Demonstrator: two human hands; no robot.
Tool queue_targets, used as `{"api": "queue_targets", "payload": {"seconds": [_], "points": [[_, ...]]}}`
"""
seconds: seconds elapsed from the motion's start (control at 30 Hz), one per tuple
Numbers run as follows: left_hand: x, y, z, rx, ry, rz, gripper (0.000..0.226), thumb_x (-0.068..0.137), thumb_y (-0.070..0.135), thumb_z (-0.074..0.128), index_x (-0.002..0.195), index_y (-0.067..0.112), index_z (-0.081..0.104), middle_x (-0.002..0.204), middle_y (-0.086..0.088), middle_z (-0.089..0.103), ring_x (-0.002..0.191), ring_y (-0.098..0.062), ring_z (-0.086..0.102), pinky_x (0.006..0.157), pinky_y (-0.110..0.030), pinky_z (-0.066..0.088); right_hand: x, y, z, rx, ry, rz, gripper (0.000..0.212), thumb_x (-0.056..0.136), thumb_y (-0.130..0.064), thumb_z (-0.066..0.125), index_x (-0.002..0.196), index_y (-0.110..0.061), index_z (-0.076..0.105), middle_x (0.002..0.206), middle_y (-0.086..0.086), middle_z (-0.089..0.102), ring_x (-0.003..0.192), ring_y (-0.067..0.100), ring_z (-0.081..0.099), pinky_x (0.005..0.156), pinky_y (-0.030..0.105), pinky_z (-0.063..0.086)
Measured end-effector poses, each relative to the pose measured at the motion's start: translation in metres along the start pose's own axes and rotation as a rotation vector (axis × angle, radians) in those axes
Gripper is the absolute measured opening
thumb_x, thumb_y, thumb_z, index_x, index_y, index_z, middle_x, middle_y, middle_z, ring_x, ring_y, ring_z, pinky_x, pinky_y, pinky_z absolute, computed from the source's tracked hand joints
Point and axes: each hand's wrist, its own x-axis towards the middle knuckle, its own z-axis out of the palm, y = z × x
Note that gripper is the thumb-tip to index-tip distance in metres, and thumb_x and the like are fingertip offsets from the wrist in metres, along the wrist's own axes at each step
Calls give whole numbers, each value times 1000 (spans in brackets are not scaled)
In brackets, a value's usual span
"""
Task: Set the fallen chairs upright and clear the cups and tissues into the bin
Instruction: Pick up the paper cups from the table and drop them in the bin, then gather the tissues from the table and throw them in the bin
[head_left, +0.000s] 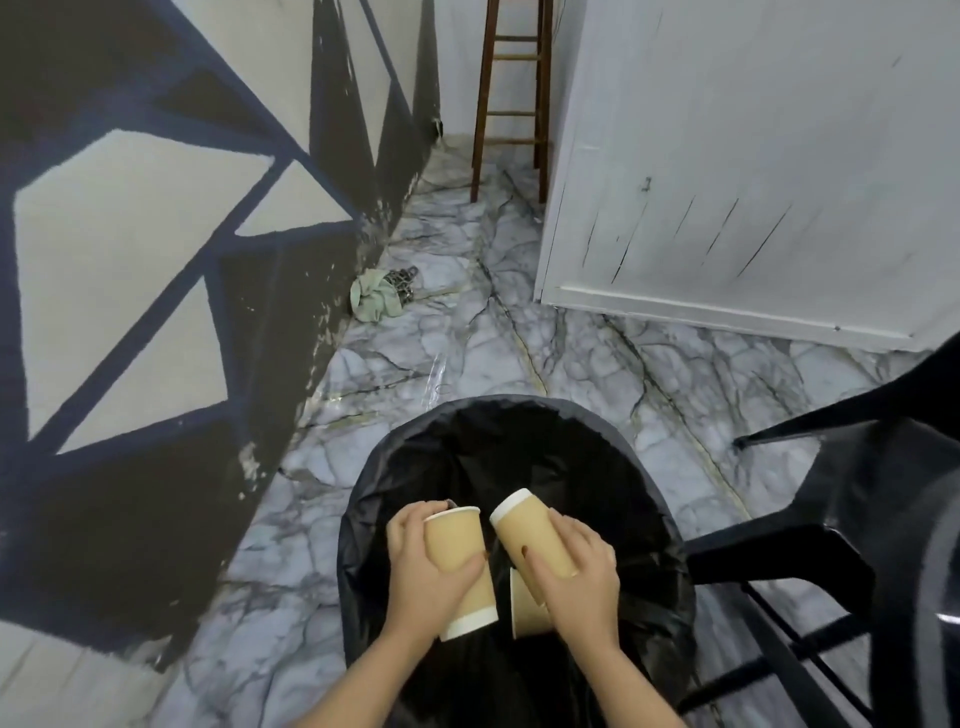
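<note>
A paper cup is held in the left hand, fingers wrapped round it, long axis near upright. A second cup, tilted with its rim up and left, is gripped by the right hand. Another cup is seen beneath it. Both hands are held directly over the black-lined bin, so only a release is judged needed.

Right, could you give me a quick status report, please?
Left hand and right hand each hold paper cups over the bin. Nothing blocks the opening. Black chair close alongside.
</note>
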Motion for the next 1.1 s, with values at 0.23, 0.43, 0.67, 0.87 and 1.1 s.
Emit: {"api": "queue_targets", "payload": {"seconds": [0.23,0.43,0.67,0.87,1.1], "points": [[3,-25,4,-50,-152,-120,101,63,23,85,137,48,21,151,10,11,131,-1,21,110,-30,23,2,26,2,-131,-185,13,86,78,-55,62,145,-43,10,157,-14,10,146,15,-4,119,45,7],[-9,33,-6,-40,-184,-59,83,72,21,78,130,50,26,154,6,16,130,1,20,107,-25,19,-10,-23,-43,-125,-181,-69,84,77,-53,64,136,-53,4,156,-19,2,145,10,-11,119,42,6],[-23,157,12,-61,-415,124,72,78,31,70,130,51,25,153,14,11,135,2,15,114,-34,20,-25,-119,-143,-112,-34,-220,80,82,-52,58,139,-50,2,148,-27,-6,142,4,-16,117,34,1],[-41,237,44,-98,-567,275,61,82,39,61,129,52,24,153,16,12,138,0,12,114,-32,16,-54,-148,-228,-145,200,-225,79,80,-58,56,143,-44,11,153,-24,1,142,3,-13,118,33,1],[-89,287,76,-98,-795,464,57,86,27,63,124,55,31,150,15,19,140,-5,14,112,-35,19,-125,-123,-300,-103,478,-77,74,82,-48,61,138,-50,13,146,-30,3,142,1,-8,119,36,7]]}}
